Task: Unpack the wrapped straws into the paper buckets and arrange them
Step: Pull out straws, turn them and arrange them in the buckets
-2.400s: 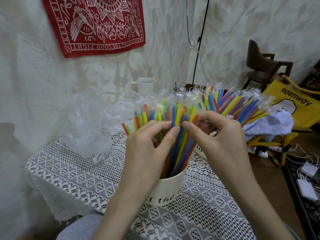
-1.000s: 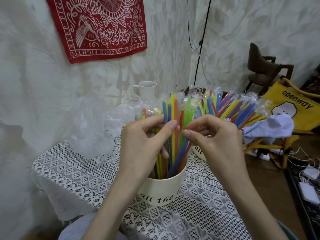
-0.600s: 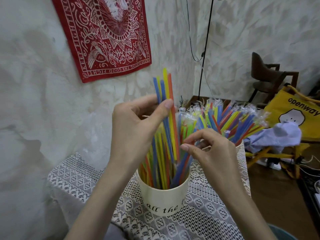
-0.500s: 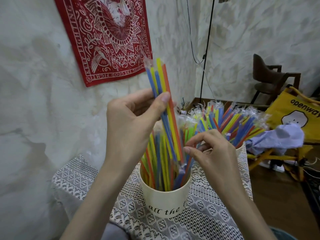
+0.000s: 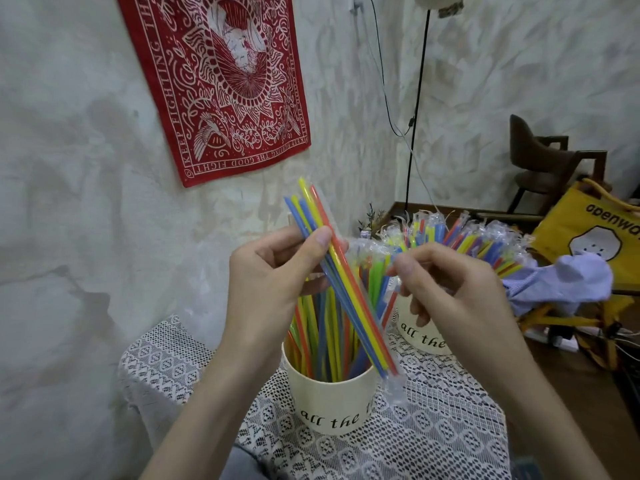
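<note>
My left hand [image 5: 270, 282] grips a clear-wrapped bundle of coloured straws [image 5: 349, 299], held tilted above the near paper bucket [image 5: 329, 403]. The straws' bare tips stick out past my thumb, and the wrap's loose end hangs by the bucket's right rim. Several loose straws [image 5: 318, 337] stand in that bucket. My right hand [image 5: 450, 289] hovers just right of the bundle with thumb and forefinger pinched together; I cannot tell whether they hold any wrap. Behind it, a second paper bucket [image 5: 419, 337] holds several wrapped straw packs [image 5: 467, 237].
Both buckets stand on a small table with a white lace cloth [image 5: 433, 427] set against the wall. A red banner [image 5: 228, 81] hangs above. To the right are a lamp pole [image 5: 415, 109], a dark chair [image 5: 540, 161], a yellow bag [image 5: 595, 233] and a pale blue cloth [image 5: 568, 278].
My left hand has pulled the wrapped bundle up and out of the near bucket and tilted it. My right hand has risen from the bucket's straws to beside the bundle.
</note>
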